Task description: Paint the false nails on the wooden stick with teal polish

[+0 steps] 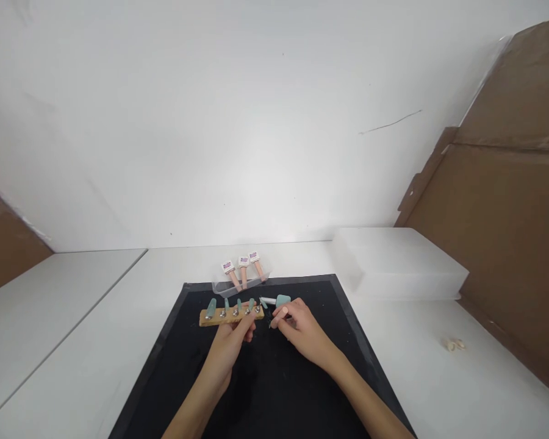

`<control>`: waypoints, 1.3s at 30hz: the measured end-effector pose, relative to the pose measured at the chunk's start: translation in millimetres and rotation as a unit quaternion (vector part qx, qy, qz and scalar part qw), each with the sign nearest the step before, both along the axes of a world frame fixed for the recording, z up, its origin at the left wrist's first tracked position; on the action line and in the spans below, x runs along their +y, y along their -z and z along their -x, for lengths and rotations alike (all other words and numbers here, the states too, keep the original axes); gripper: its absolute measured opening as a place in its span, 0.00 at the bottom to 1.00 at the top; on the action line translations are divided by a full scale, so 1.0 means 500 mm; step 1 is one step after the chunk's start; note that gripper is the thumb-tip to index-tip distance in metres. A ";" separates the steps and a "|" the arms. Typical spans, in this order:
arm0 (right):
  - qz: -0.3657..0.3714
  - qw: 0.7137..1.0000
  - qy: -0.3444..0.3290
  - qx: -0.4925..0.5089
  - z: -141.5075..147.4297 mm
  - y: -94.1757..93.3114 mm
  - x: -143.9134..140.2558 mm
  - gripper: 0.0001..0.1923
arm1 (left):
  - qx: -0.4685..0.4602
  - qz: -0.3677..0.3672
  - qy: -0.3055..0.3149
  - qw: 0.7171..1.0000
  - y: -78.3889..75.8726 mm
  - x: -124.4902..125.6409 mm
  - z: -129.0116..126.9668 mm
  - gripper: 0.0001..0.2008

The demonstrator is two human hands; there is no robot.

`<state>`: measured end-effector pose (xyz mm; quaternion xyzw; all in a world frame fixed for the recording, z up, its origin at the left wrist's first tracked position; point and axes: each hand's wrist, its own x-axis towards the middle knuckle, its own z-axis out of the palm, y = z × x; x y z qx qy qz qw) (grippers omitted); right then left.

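Observation:
My left hand (236,332) grips a narrow wooden strip (229,316) from below, with the thumb along its right end. Several small metal knobs line the strip. Green-grey false nails stand up from them, the largest false nail (211,306) at the left end. Close to the right end of the strip, my right hand (297,326) is closed in a pinch; whatever lies between the fingertips is too small to make out. Just beyond those fingers lies a small bottle with a teal square body (283,299) and a white stem-like part (268,300), seemingly nail polish.
A black mat (274,390) lies under both hands on the white table (86,341). At its far edge, a clear tray (219,289) holds three pink-stemmed bottles (243,271). A white box (393,262) stands right, near small beige pieces (454,344). Brown cardboard (498,201) borders the right side.

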<state>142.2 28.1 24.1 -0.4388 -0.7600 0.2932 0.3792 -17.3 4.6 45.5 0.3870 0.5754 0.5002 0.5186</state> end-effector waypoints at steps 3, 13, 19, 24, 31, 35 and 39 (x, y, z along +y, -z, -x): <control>0.016 0.996 0.032 0.087 -0.014 0.003 0.004 0.10 | 0.004 0.007 0.002 1.000 0.006 0.004 0.001 0.14; 0.081 0.931 0.090 0.345 -0.069 -0.021 -0.006 0.08 | -0.015 0.032 0.058 0.998 0.009 -0.010 -0.023 0.14; 0.086 0.892 0.077 0.436 -0.074 -0.031 -0.016 0.08 | -0.048 0.042 0.139 0.988 0.000 -0.032 -0.032 0.18; 0.087 0.895 0.058 0.434 -0.072 -0.035 -0.025 0.06 | -0.066 0.058 0.220 0.972 0.001 -0.036 -0.031 0.13; 0.104 0.909 -0.059 0.399 -0.060 -0.028 -0.040 0.08 | -0.068 0.078 0.266 0.958 0.004 -0.035 -0.033 0.11; 0.103 0.919 -0.072 0.374 -0.060 -0.024 -0.040 0.08 | -0.055 0.067 0.274 0.958 0.009 -0.034 -0.036 0.07; 0.097 0.929 -0.084 0.347 -0.061 -0.034 -0.042 0.08 | -0.048 0.074 0.273 0.958 0.011 -0.035 -0.038 0.06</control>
